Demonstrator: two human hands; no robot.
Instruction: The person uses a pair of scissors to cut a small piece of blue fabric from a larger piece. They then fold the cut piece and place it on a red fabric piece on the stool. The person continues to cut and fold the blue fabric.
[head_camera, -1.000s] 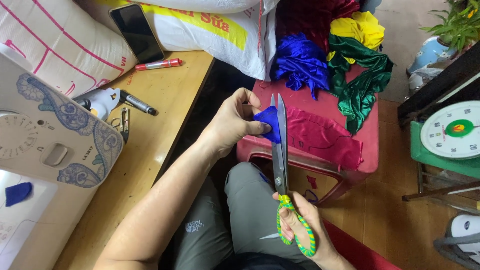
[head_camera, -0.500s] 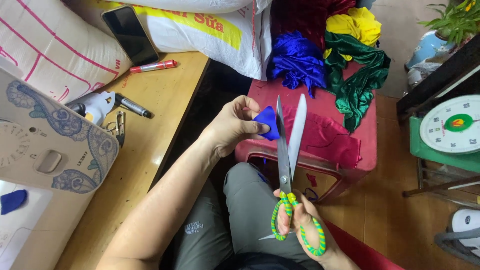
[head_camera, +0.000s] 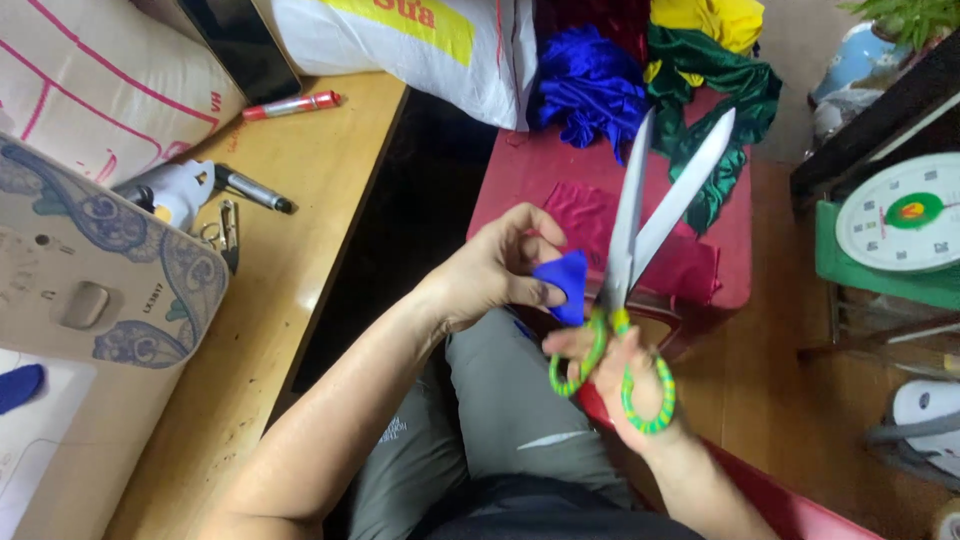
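Between fingers (head_camera: 540, 292), small blue cloth scrap (head_camera: 566, 283)

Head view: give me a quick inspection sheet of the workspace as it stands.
Surface: wooden table at left; red plastic stool ahead.
Job's things: small blue fabric piece; large scissors, blades open, green-wrapped handles.
Clutter: red marker, sewing machine, white sack, blue satin cloth, green cloth, yellow cloth.
Hands: left hand pinches the fabric piece; right hand grips the scissors.
Cables: nothing seen.
Surroundings: dial weighing scale at right; tiled floor.
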